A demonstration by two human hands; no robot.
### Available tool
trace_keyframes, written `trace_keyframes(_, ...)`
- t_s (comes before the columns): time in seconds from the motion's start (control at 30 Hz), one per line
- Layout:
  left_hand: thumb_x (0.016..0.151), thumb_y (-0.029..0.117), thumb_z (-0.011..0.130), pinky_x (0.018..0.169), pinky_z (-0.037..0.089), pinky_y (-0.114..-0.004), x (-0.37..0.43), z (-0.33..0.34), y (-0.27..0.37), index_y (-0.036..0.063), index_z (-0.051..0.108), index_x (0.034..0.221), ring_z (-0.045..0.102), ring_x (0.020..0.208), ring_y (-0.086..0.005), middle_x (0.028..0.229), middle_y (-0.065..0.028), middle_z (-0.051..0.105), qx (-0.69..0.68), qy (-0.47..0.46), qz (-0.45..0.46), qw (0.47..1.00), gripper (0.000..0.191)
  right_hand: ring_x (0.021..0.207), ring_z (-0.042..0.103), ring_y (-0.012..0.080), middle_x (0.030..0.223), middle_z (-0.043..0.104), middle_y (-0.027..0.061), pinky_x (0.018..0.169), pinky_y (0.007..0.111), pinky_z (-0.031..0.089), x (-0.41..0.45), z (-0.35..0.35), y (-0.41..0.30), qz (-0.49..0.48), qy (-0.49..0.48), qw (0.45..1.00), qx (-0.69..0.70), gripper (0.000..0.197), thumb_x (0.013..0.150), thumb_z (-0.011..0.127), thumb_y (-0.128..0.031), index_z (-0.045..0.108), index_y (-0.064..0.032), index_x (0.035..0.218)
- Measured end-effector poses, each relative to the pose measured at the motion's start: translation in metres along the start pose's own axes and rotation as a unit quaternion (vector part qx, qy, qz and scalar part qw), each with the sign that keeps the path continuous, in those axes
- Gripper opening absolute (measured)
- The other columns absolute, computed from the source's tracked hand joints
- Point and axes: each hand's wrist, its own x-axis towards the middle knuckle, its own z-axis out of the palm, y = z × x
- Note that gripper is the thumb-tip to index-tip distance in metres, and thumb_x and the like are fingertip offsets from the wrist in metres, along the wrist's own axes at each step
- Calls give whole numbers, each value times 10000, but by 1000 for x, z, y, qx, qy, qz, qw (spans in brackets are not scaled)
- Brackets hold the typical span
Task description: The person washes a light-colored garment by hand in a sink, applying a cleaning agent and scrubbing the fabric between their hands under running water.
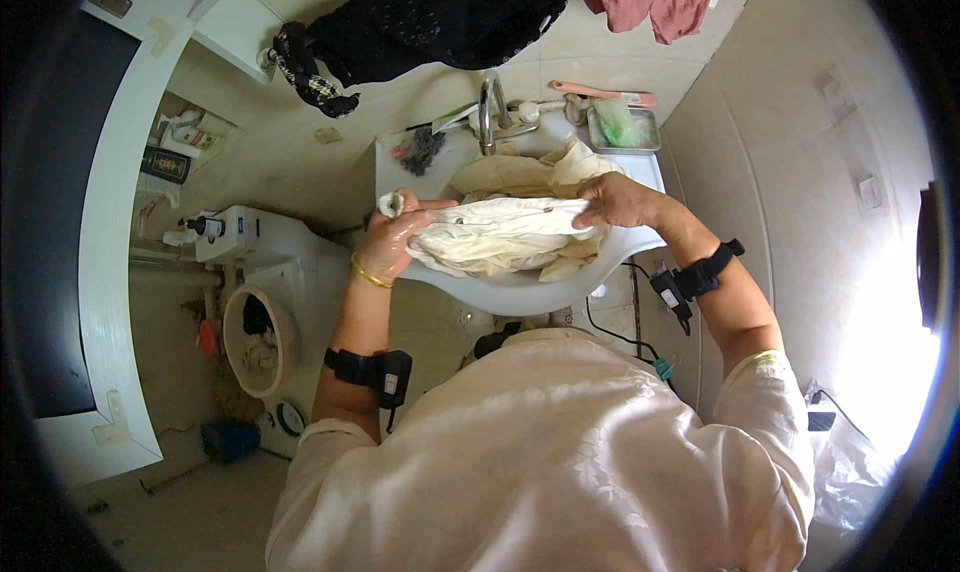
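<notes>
A wet cream-white garment [502,230] with small buttons along a strip is stretched between my two hands over the white washbasin [480,296]. My left hand [394,238], wet and with a gold bangle at the wrist, grips the strip's left end, and a rolled bit of cloth pokes up by the thumb. At the strip's right end, the fingers of my right hand [619,203] are closed on the fabric. More of the cream cloth [517,174] lies bunched in the basin behind the strip, below the chrome faucet [491,110].
A metal soap tray [637,149] with a green item in a clear bag and a pink-handled brush [592,89] lie at the back right. Dark fuzzy matter [424,150] sits on the left ledge. Black clothing [442,24] hangs above; a pink tub [232,332] stands left.
</notes>
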Motion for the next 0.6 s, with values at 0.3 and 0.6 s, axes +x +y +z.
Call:
trace_keyframes(0.3,776,-78,494,842,495,-377,-29,-39,25,99,401,820,593,983,-267,1028,-253,603,13,1,61,998,204,1026,479,217,890,636,51,894,372,262,-47,-28,32,37,77,980,-179,214,727,633,-266,663,-123,883)
trace_keyframes(0.6,720,5,612,907,427,-347,-10,-78,-61,35,467,1197,553,1051,-261,1134,-162,580,474,96,30,875,499,698,555,204,732,592,102,660,318,441,-59,0,77,49,122,980,150,116,805,617,-109,577,-10,851)
